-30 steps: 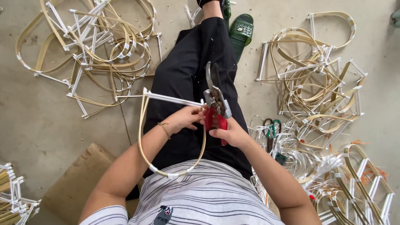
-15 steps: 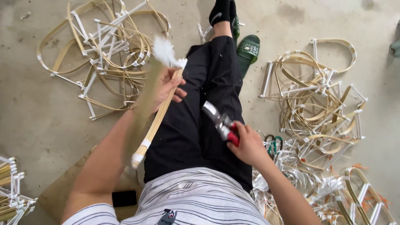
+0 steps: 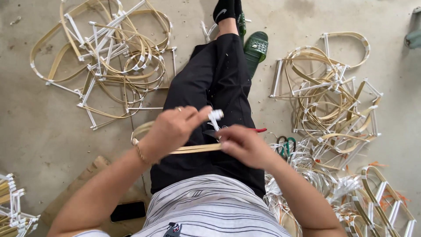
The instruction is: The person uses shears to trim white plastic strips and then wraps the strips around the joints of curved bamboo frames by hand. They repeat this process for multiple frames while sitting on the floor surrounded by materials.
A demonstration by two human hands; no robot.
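Left hand point(image 3: 169, 131) is pinching the bamboo strip point(image 3: 193, 149) near its white-taped end point(image 3: 215, 117); right hand point(image 3: 243, 145) is clamping the strip below, red-handled cutter point(image 3: 258, 130) tucked in. Looking light, springy; hold beside the tape.

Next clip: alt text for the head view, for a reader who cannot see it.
A seated person's left hand and right hand hold a bent bamboo strip with a white-wrapped end over their lap; piles of bamboo loops lie on the concrete floor.

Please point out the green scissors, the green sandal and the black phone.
green scissors point(image 3: 285, 145), head view, on the handles.
green sandal point(image 3: 256, 47), head view, on its upper strap.
black phone point(image 3: 128, 211), head view, on its screen.
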